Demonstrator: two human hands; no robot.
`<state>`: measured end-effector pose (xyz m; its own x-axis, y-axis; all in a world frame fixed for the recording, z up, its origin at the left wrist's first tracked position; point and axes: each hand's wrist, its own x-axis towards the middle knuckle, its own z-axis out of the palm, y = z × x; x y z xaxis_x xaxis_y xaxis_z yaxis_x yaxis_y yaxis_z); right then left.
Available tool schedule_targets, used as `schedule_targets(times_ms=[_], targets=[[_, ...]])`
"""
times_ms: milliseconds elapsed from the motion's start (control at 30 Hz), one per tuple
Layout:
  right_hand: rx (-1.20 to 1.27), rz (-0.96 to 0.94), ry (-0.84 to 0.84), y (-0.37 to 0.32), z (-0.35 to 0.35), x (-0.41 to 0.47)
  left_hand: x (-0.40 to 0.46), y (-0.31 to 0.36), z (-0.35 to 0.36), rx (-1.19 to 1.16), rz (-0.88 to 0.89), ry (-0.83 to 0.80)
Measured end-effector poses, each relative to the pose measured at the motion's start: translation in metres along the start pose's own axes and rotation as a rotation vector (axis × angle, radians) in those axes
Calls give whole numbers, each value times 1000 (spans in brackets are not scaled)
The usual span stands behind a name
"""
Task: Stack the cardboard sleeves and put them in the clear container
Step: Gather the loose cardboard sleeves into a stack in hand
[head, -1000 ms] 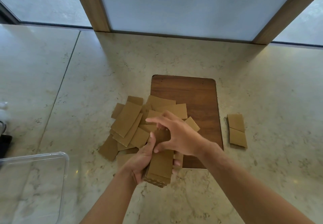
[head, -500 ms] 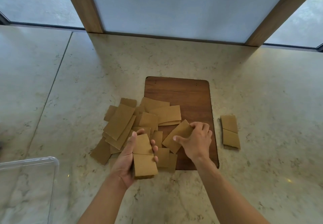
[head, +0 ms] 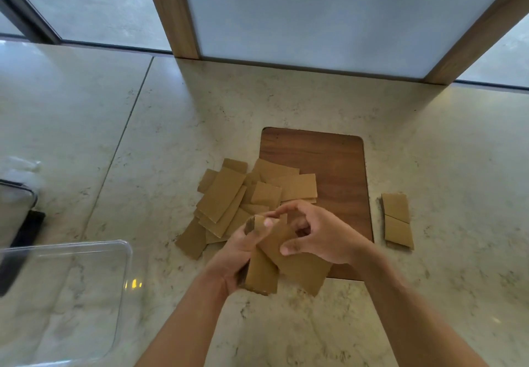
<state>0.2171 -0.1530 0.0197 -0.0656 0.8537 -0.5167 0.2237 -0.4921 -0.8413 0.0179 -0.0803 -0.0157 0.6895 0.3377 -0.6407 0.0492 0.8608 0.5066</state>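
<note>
Left hand (head: 239, 255) grips sleeve stack (head: 262, 273) at centre; right hand (head: 320, 236) pinches a skewed sleeve (head: 300, 266) onto it. Clear container (head: 114, 278) lower left, rim well apart.

Likely a home kitchen: a marble counter (head: 429, 143) carries a wooden board (head: 329, 160), with frosted panels (head: 315, 17) behind its far edge.

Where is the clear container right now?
In the head view, the clear container sits on the marble counter at the lower left, left of both hands and the loose cardboard sleeves.
</note>
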Motion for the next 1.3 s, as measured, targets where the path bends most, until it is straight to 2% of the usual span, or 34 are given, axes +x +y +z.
schedule_targets(times_ms=[100,200,300,367,433,567,667,767,867,933,1033,1100,1167,1300], targets=[[-259,-17,-76,-11,3,14,-9,-4,-6,85,10,79],[-199,101,-87,-4,1,17,-13,-14,-15,-49,136,210],[159,145,82,5,4,18,-19,-23,-21,-183,263,254],[424,123,293,9,12,23,-23,-29,-19,-164,259,249],[542,113,419,9,26,31,-25,-32,-17,-130,227,241],[374,42,425,8,42,37,-30,-28,-20,-185,183,199],[342,-39,317,2,45,33,-35,-23,-24,-182,74,157],[113,-18,185,-1,64,29,-35,-23,-22,-208,0,79],[-153,-82,289,12,86,28,-30,-28,-25,-240,0,96],[-86,-119,387,21,91,27,-28,-35,-29,-266,20,82],[-94,-68,702,38,80,32,-25,-43,-37,-516,60,57],[-145,42,892,45,65,41,-26,-43,-43,-715,99,99],[-216,133,883,47,55,54,-29,-38,-46,-805,136,128],[-403,204,665,30,45,88,-33,-26,-44,-815,161,79]])
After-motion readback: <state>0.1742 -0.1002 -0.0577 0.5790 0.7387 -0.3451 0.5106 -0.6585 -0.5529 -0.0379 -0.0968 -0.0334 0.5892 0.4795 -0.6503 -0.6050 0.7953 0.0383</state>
